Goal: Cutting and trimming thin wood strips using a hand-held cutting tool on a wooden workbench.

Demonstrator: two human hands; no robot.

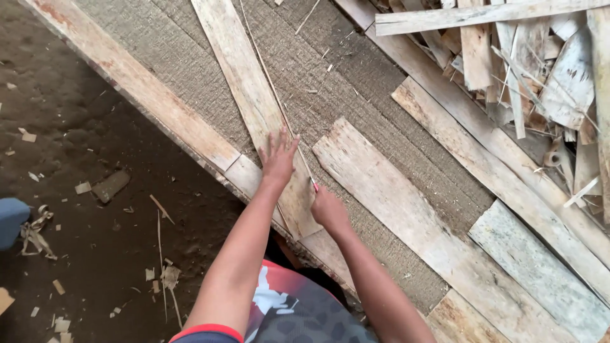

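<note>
Left arm: bare, extended forward and slightly right from the lower centre of view, elbow nearly straight.
Left hand (278, 155): palm down, fingers spread and straight, pointing away from the body, pressed flat.
Right arm: bare, reaching forward and left from the lower right, forearm angled inward.
Right hand (329, 209): closed in a fist, knuckles up, a small red tip showing at the top of the grip.
Spacing: hands near each other, not touching; left ahead of right.

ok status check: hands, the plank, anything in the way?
Left hand flat on the plank, fingers spread. Right hand gripping a small red-tipped tool at the thin strip. Scrap wood pile off to the side, clear.
</note>
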